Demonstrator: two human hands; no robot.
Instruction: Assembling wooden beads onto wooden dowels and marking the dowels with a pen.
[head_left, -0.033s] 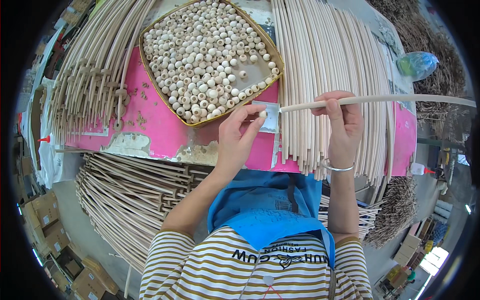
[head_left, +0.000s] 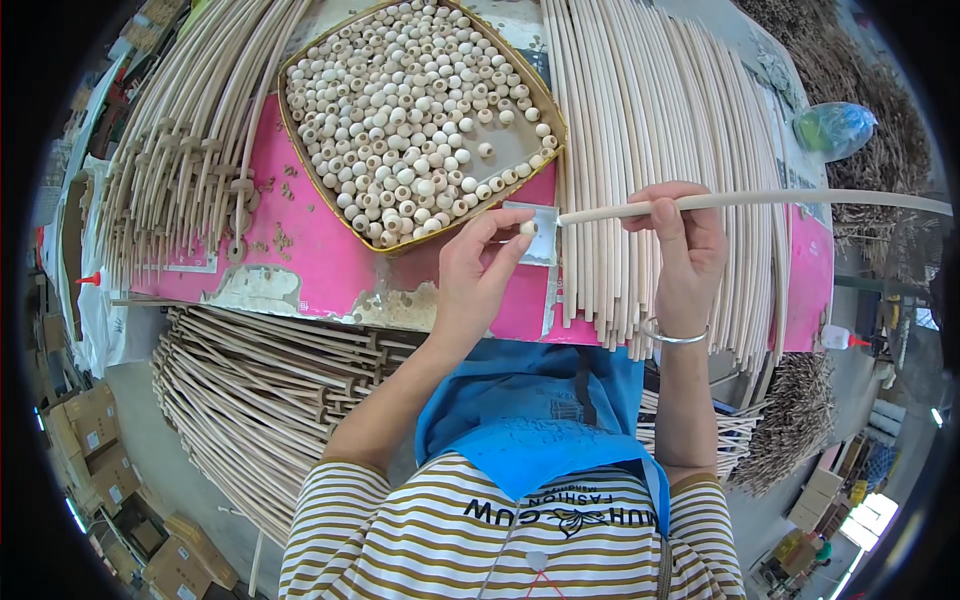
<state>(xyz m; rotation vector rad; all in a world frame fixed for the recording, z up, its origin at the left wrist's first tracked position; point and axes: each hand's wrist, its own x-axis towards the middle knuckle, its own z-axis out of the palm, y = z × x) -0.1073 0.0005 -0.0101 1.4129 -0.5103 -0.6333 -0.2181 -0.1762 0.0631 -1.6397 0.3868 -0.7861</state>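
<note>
My left hand (head_left: 472, 272) pinches a small round wooden bead (head_left: 528, 229) between thumb and forefinger. Just behind the bead lies a small shallow white tray (head_left: 543, 249). My right hand (head_left: 685, 245), with a bangle (head_left: 678, 335) at its wrist, grips a pale wooden rod (head_left: 780, 197) between thumb and fingers. The rod runs out to the right, and its narrow whitish tip reaches the tray's right edge, a short gap from the bead. Beyond my left hand stands a yellow-rimmed box (head_left: 334, 195) full of similar pale beads with holes.
Many bare rods (head_left: 650, 110) lie side by side under my right hand. Rods with wooden pieces near their ends (head_left: 170, 150) cover the table's left. More rods (head_left: 240, 390) are stacked below the pink tabletop (head_left: 330, 270). A glue bottle (head_left: 835, 338) is at right.
</note>
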